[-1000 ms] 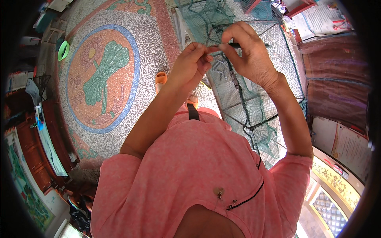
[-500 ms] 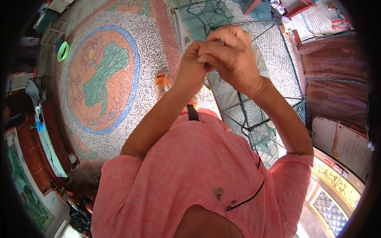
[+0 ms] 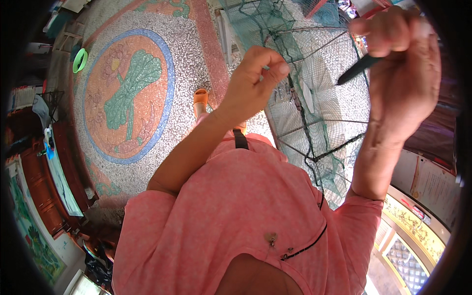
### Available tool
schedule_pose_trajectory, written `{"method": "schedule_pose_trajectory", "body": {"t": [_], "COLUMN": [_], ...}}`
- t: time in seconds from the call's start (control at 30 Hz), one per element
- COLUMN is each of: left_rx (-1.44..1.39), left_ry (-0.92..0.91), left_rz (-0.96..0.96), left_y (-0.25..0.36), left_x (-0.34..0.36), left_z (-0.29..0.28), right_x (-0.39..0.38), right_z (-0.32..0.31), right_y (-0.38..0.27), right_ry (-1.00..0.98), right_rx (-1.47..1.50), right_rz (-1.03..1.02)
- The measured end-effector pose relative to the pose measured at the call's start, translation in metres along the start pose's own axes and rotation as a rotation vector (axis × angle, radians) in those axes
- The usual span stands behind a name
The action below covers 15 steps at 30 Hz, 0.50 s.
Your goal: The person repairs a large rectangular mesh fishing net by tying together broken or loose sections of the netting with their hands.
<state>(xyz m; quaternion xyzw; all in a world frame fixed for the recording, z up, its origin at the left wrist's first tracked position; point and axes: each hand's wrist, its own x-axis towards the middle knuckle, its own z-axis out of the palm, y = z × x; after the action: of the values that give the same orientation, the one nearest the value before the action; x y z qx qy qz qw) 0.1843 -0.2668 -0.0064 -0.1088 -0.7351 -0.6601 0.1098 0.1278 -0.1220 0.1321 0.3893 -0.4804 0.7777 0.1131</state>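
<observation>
Up at the top right, my right hand (image 3: 405, 73) is raised and closed around a dark, slim tool with a tapered point, which looks like a netting needle (image 3: 358, 70). Its tip sticks out toward the left, over the mesh. Nearer the middle, my left hand (image 3: 253, 83) has thumb and forefinger pinched together; whatever lies between them is too small to make out. Below and beyond both hands spreads a green mesh net (image 3: 334, 105) with black cords and thin dark frame rods. Any thread running between the two hands cannot be seen.
Under me is a speckled terrazzo floor (image 3: 187, 64) with a round lotus inlay (image 3: 130, 93). An orange slipper (image 3: 200, 96) is on my foot. A green basin (image 3: 80, 61) stands far left, beside dark wooden furniture (image 3: 39, 189). A latticed panel (image 3: 405, 258) is at lower right.
My hands were together at the top middle and have parted. The right one swung out to the right, bringing the dark needle into sight; the left stayed near the middle, still pinched.
</observation>
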Motion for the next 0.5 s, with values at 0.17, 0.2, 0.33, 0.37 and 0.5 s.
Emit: {"method": "schedule_pose_trajectory", "body": {"t": [0.17,0.2,0.33,0.37,0.5], "left_rx": [-0.312,-0.351,-0.673,-0.763,-0.823], "left_ry": [0.058,0.070,0.133,0.162,0.139], "left_rz": [-0.191,-0.194,-0.286,-0.313,-0.333], "left_y": [0.011,0.007,-0.003,-0.003,-0.019], "left_x": [0.014,0.014,0.017,0.018,0.017], "left_z": [-0.013,-0.017,-0.023,-0.023,-0.025], "right_x": [0.000,0.000,-0.021,-0.025,-0.041], "right_z": [-0.018,-0.023,-0.035,-0.037,-0.045], "right_y": [0.008,0.009,0.015,0.021,0.040], "right_ry": [-0.046,-0.073,-0.368,-0.460,-0.575], "right_rx": [-0.368,-0.478,-0.981,-1.178,-1.278], "right_rz": [-0.055,-0.038,0.129,0.107,0.211]}}
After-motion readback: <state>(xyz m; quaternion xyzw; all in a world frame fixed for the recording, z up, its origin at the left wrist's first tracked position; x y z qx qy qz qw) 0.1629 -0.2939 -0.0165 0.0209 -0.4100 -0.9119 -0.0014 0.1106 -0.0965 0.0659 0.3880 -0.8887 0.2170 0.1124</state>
